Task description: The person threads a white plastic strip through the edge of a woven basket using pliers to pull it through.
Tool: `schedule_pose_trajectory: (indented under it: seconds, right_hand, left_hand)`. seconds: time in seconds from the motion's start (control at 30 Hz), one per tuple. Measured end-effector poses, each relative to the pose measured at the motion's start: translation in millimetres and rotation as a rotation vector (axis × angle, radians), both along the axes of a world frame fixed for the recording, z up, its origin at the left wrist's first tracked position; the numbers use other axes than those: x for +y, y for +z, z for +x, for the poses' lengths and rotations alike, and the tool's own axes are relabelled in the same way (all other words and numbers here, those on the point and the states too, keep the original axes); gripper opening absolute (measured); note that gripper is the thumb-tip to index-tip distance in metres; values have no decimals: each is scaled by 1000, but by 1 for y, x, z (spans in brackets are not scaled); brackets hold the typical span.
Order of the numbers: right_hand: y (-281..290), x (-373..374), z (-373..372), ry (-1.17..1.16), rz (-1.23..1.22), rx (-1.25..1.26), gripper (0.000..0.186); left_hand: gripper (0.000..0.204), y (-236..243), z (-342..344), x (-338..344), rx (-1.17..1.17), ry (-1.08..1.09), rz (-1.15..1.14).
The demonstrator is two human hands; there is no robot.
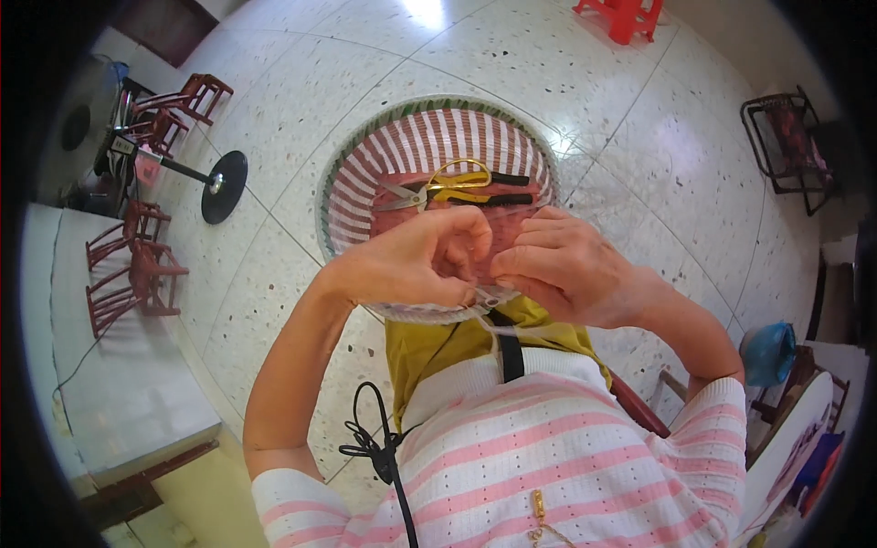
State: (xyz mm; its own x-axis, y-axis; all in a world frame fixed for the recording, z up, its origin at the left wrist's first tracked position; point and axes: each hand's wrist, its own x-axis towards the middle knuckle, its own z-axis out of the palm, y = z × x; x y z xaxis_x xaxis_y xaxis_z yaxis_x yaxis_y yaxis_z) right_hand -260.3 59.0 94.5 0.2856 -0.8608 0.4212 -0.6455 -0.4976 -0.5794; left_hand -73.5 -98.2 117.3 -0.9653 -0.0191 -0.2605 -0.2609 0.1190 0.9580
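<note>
My left hand (425, 254) curls over the near side of a woven basket (343, 205), thumb and forefinger pinched at a thin whitish strip (494, 334) that hangs toward my lap. Close beside it, my right hand (574, 269) has its fingers pressed together. What they pinch is too small to make out. A small greyish piece (490, 300) shows just below the fingertips. Faint clear strands spread beyond the right hand. In the basket, past my hands, lie scissors (416, 198) with open blades and a gold-coloured handle loop, and a tool with yellow-and-black handles (498, 198).
The basket rests over my yellow-clad lap. Dark red wooden chairs (151, 279) and a round black stand base (225, 187) are at left. A red stool (623, 18) stands far off, a folding chair (787, 151) at far right, and a blue bag-lined bin (767, 354) nearer.
</note>
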Motion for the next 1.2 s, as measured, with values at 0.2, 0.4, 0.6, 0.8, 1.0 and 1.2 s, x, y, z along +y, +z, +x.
schedule_pose_trajectory:
  seconds: [0.2, 0.4, 0.6, 0.8, 1.0, 1.2]
  right_hand:
    - [11, -12, -1, 58, 188, -4, 5]
    - [20, -16, -2, 123, 260, 28, 9]
    - [24, -10, -3, 149, 311, 161, 13]
    - [22, -7, -6, 164, 300, 148, 12]
    - [15, 8, -5, 127, 89, 111, 19]
    - [-5, 14, -4, 54, -65, 58, 26]
  left_hand:
    - [21, -3, -9, 2, 177, -74, -474]
    - [22, -25, 6, -19, 321, 22, -823]
    - [18, -23, 18, -5, 28, 84, -15]
    - [21, -15, 16, 5, 20, -19, 67]
    - [15, -22, 18, 15, 205, 77, -117]
    - [8, -8, 22, 44, 192, 260, -308]
